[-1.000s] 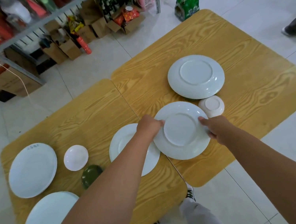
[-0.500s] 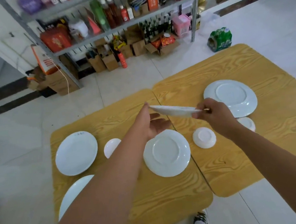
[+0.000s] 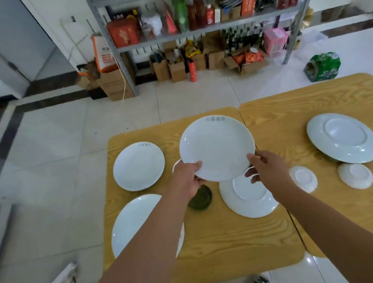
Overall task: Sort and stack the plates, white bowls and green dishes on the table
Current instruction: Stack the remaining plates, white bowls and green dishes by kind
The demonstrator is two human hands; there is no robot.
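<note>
I hold a white plate (image 3: 216, 147) face up above the table (image 3: 233, 250). My left hand (image 3: 187, 180) grips its near left rim and my right hand (image 3: 266, 169) pinches its near right rim. Below it lie an upside-down white plate (image 3: 247, 199) and a small green dish (image 3: 200, 198). Two white plates sit face up at the left, one far (image 3: 138, 165) and one near (image 3: 131, 229), partly under my left arm. On the right table (image 3: 360, 212) are a large upside-down plate (image 3: 342, 137) and two upside-down white bowls (image 3: 303, 178) (image 3: 356, 175). Another white bowl (image 3: 176, 166) peeks out behind my left hand.
A metal shelf rack (image 3: 200, 30) full of bottles and boxes stands beyond the tables, with cardboard boxes (image 3: 113, 82) on the floor. A green bottle pack (image 3: 322, 66) lies at the right table's far edge. A power strip (image 3: 60, 279) lies on the floor, left.
The plate was lifted from the table upside down, seen edge-on while it turned, and is now face up in both hands, further left. The view tilted up toward the shelf.
</note>
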